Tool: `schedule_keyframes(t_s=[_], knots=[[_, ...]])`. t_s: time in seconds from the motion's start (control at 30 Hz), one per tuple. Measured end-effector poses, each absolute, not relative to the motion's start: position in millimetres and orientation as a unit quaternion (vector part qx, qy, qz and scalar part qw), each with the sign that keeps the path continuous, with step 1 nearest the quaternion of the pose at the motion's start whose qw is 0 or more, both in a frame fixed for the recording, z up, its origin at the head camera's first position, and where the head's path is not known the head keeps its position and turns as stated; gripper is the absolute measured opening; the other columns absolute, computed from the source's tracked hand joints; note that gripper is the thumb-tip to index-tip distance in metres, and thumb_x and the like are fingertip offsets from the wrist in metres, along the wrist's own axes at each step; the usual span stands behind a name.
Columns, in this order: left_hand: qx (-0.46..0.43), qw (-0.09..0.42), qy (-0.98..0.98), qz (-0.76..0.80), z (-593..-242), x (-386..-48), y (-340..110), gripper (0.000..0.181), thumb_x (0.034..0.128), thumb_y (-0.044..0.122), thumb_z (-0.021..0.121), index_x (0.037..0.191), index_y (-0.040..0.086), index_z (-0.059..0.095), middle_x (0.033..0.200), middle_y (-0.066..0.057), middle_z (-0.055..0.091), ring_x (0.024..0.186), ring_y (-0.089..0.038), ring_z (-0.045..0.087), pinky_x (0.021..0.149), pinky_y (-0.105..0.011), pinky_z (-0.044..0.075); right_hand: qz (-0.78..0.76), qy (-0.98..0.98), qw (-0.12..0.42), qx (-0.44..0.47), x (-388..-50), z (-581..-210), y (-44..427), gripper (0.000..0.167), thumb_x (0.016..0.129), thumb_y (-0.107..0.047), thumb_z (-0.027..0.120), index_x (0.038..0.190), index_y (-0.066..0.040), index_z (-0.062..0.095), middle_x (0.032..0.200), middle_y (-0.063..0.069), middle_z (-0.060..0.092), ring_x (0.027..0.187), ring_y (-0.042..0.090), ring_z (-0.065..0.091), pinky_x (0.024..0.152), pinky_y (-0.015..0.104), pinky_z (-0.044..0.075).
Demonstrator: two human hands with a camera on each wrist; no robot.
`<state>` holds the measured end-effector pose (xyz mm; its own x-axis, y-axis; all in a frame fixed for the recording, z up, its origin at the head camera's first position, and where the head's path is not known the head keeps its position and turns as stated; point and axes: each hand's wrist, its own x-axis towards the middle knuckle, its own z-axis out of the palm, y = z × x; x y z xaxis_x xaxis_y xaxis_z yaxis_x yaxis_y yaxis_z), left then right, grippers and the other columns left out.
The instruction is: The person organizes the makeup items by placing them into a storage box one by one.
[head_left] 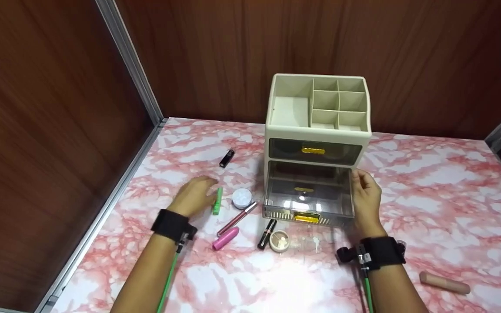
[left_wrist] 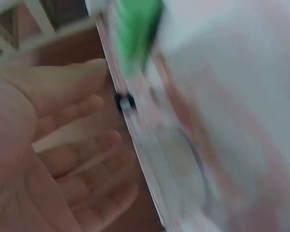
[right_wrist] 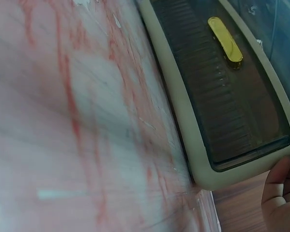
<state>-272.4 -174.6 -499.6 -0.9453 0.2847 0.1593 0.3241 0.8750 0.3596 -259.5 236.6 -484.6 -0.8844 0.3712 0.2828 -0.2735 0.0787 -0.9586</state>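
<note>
My left hand (head_left: pixel 195 195) hovers over the table beside a green tube (head_left: pixel 218 201), fingers loosely extended and nothing held. In the left wrist view that green tube (left_wrist: pixel 137 31) looks blurred near the thumb. With curled fingers, my right hand (head_left: pixel 367 202) grips the right side edge of a cream makeup organizer (head_left: pixel 319 130). A clear drawer (head_left: pixel 307 213) with a gold handle is pulled out of it; the drawer above is closed. In the right wrist view, fingertips (right_wrist: pixel 280 169) meet the organizer's frame by a lower closed drawer (right_wrist: pixel 227 96).
Around the organizer's left front lie a round jar (head_left: pixel 242 198), a lip gloss (head_left: pixel 237 218), a pink tube (head_left: pixel 225 238), a black tube (head_left: pixel 267 234) and a round compact (head_left: pixel 279 241). A black lipstick (head_left: pixel 227 158) lies farther back, a beige tube (head_left: pixel 444 282) at right.
</note>
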Motion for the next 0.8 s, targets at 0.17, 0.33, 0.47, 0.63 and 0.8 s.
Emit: schedule_keyframes(t_s=[0.17, 0.33, 0.47, 0.63, 0.8], knots=[[-0.247, 0.060, -0.949, -0.187, -498.5, -276.0, -145.3, 0.037, 0.0872, 0.018, 0.071, 0.122, 0.006, 0.066, 0.122, -0.011, 0.063, 0.110, -0.028, 0.059, 0.095, -0.040, 0.046, 0.678, -0.692, 0.248, -0.025, -259.2, -484.8, 236.3, 0.016, 0.099, -0.017, 0.058, 0.099, -0.003, 0.067, 0.087, -0.005, 0.064, 0.086, 0.013, 0.056, 0.079, 0.023, 0.045], [-0.303, 0.046, -0.934, -0.186, -497.2, -278.3, -126.1, 0.043, 0.0793, 0.006, 0.071, 0.122, 0.009, 0.067, 0.121, -0.007, 0.064, 0.113, -0.023, 0.059, 0.098, -0.036, 0.044, 0.685, -0.684, 0.249, -0.023, -260.1, -485.4, 237.9, 0.017, 0.099, -0.017, 0.058, 0.099, -0.003, 0.067, 0.086, 0.000, 0.063, 0.082, 0.014, 0.054, 0.076, 0.023, 0.045], [-0.312, 0.002, -0.932, -0.185, -497.3, -279.4, -117.0, 0.055, 0.0731, -0.001, 0.067, 0.127, 0.012, 0.065, 0.127, -0.005, 0.061, 0.119, -0.022, 0.054, 0.102, -0.036, 0.041, 0.682, -0.686, 0.254, -0.023, -260.4, -485.8, 239.4, 0.019, 0.099, -0.017, 0.057, 0.101, 0.001, 0.065, 0.085, -0.004, 0.064, 0.083, 0.014, 0.054, 0.077, 0.024, 0.045], [-0.297, -0.011, -0.936, -0.188, -502.9, -280.3, -113.4, 0.048, 0.0808, 0.013, 0.075, 0.128, 0.015, 0.064, 0.127, -0.004, 0.061, 0.116, -0.022, 0.056, 0.099, -0.036, 0.043, 0.676, -0.693, 0.251, -0.021, -261.2, -486.7, 239.5, 0.026, 0.099, -0.018, 0.057, 0.104, 0.007, 0.063, 0.088, 0.001, 0.065, 0.083, 0.014, 0.055, 0.077, 0.025, 0.045], [-0.280, 0.007, -0.938, -0.202, -500.5, -279.1, -118.4, 0.057, 0.0769, 0.020, 0.080, 0.131, 0.014, 0.062, 0.127, -0.005, 0.061, 0.115, -0.023, 0.057, 0.097, -0.039, 0.045, 0.675, -0.696, 0.244, -0.022, -262.1, -486.7, 239.3, 0.027, 0.099, -0.021, 0.058, 0.106, 0.005, 0.063, 0.095, 0.005, 0.066, 0.087, 0.014, 0.056, 0.080, 0.025, 0.046]])
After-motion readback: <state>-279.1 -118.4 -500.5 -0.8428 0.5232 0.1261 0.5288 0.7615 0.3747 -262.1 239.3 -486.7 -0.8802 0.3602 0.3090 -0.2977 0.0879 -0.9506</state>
